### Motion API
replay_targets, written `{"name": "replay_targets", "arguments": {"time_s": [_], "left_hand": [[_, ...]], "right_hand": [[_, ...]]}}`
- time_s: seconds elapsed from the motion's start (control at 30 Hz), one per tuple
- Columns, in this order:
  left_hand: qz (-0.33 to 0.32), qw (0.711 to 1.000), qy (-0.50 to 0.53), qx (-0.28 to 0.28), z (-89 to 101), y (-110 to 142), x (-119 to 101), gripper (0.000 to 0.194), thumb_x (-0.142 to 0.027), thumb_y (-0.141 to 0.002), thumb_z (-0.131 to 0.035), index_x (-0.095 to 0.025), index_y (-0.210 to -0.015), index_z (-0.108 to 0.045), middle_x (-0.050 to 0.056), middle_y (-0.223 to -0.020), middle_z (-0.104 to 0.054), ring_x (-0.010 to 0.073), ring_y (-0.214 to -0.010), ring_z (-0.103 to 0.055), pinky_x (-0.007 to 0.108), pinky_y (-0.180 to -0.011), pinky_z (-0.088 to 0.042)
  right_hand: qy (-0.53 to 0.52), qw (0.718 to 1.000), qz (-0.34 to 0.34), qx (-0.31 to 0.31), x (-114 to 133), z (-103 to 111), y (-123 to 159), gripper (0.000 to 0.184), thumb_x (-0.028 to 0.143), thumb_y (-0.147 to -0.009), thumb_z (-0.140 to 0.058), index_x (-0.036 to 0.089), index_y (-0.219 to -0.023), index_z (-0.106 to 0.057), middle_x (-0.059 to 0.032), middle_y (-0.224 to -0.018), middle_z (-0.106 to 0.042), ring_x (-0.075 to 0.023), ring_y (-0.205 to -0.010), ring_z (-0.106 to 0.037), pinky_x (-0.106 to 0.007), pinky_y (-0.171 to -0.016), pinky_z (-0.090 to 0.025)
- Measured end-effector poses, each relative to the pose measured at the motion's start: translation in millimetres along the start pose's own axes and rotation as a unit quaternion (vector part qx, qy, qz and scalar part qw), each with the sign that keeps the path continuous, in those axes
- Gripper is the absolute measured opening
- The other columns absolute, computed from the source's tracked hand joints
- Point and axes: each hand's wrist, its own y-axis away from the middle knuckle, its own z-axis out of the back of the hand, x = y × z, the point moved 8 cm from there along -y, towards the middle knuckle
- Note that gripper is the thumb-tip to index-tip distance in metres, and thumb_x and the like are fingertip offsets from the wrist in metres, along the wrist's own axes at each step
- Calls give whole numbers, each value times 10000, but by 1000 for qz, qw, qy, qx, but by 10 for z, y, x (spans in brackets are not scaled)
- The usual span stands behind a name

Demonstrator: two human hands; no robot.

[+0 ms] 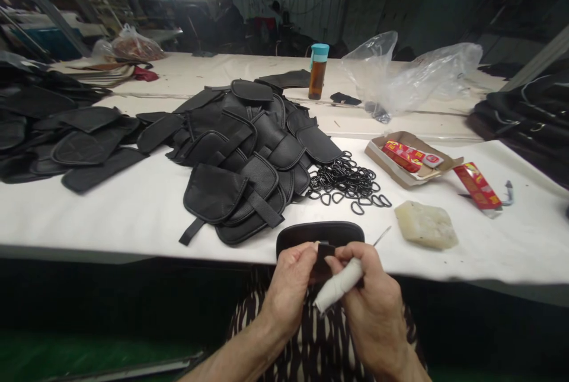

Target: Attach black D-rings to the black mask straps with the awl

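Note:
Both my hands meet just below the table's front edge. My left hand (291,287) pinches a small black strap (324,253) that belongs to a black leather flap piece (319,233) lying at the edge. My right hand (371,296), its forefinger wrapped in white bandage, is closed on the same strap from the right, and a thin needle (382,235) sticks up past it. A pile of black leather pieces (242,145) lies ahead on the white table (133,210), with a heap of black D-rings (347,183) beside it.
A pale wax block (425,225) lies right of my hands. An open cardboard box (411,157) with red packets, a loose red packet (478,186), an amber bottle (317,72), clear plastic bags (400,77) and more black pieces (66,133) at the left are on the table.

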Motion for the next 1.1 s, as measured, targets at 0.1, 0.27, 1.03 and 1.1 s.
{"name": "replay_targets", "arguments": {"time_s": [0.1, 0.27, 1.03, 1.1], "left_hand": [[-2, 998, 5, -70, 133, 30, 61, 266, -410, -727, -652, -146, -704, -667, 17, -692, -632, 126, -610, -538, 215, -544, -407], [-6, 987, 20, -162, 333, 95, 208, 369, -491, -747, -614, -156, -882, -689, 51, -904, -673, 168, -756, -590, 247, -644, -440], [-43, 999, -24, -22, 28, 71, 102, 279, -381, -811, -590, -115, -750, -645, 20, -687, -597, 108, -619, -466, 225, -588, -350], [-41, 999, -17, -22, 23, 67, 104, 271, -379, -808, -595, -122, -729, -634, 8, -658, -581, 109, -617, -471, 224, -589, -352]], "right_hand": [[-17, 999, -42, 21, -50, -67, 11, 35, 209, -847, -529, 232, -860, -505, 43, -677, -625, -98, -499, -583, -164, -463, -459], [-2, 996, -81, 32, -120, -102, 38, 33, 240, -837, -534, 239, -842, -502, 37, -698, -637, -104, -538, -599, -166, -499, -476], [13, 989, -126, 71, -164, -100, 11, 31, 260, -820, -483, 231, -814, -471, 30, -627, -635, -123, -493, -594, -188, -460, -457], [10, 989, -127, 70, -173, -97, 9, 30, 258, -823, -483, 233, -819, -467, 33, -626, -633, -123, -495, -593, -187, -461, -456]]}}
